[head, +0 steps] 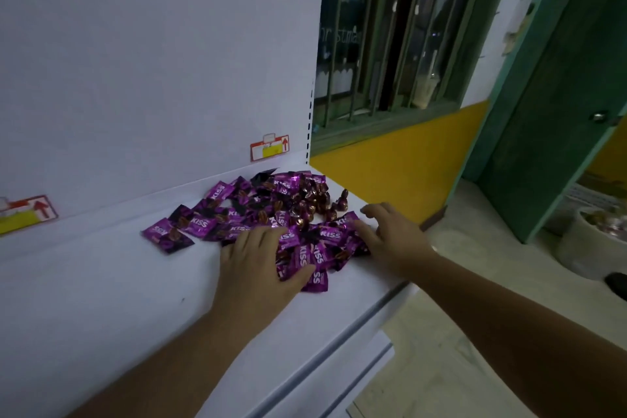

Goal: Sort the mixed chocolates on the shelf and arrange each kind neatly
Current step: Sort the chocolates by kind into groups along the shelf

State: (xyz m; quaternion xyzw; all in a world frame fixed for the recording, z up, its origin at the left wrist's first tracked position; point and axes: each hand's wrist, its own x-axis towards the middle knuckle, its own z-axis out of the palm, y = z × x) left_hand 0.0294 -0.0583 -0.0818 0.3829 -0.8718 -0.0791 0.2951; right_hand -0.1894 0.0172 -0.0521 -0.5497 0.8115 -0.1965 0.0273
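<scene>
Chocolates, mixed, in one loose heap toward the right end of a white shelf (101,282). Purple wrappers (200,224) marked "KISS" make up most of the heap, spreading left and near; one purple wrapper at far left (166,237) lies slightly apart from the rest. Brown foil-wrapped pieces (315,197) cluster at the far right of the heap, touching the purple ones (kinds not yet separated).

Left hand (258,258): palm down, fingers spread flat over the near side of the heap, thumb resting on purple wrappers; pinching nothing.

Right hand (393,234): palm down at the heap's right edge, fingers spread, fingertips touching the nearest purple wrappers; holding nothing.

Surroundings: white back panel (152,78) behind the shelf, bearing two red-and-yellow price tags, one at right (269,148), one at far left (27,214). Beyond the shelf's right end, a barred window (390,44), yellow wall (400,153), green door (559,95).
</scene>
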